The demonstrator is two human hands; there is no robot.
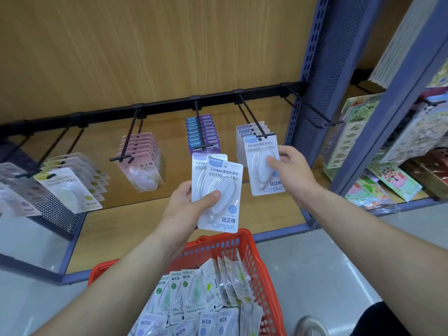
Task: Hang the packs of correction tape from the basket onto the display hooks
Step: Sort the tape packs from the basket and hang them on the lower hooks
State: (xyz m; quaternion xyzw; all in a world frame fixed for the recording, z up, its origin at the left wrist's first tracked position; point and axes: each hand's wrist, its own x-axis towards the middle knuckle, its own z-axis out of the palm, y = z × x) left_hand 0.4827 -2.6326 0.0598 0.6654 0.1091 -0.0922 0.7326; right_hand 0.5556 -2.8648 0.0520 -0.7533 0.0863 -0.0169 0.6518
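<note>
My left hand (186,204) grips two white-and-blue packs of correction tape (219,192), fanned one over the other, above the red basket (254,260). My right hand (289,169) pinches another blue pack (263,166) with its thumb on the blister. That pack's top hole sits at the tip of a black display hook (254,120), in front of several matching packs on the same hook. The basket holds several more packs (194,301), green and blue ones, lying loose.
A black rail (169,106) carries further hooks with purple packs (202,132), pink packs (143,161) and yellow-green packs (72,183). One bare hook (312,112) juts out at the right. A blue shelf upright (315,69) and sticker sheets (363,141) stand to the right.
</note>
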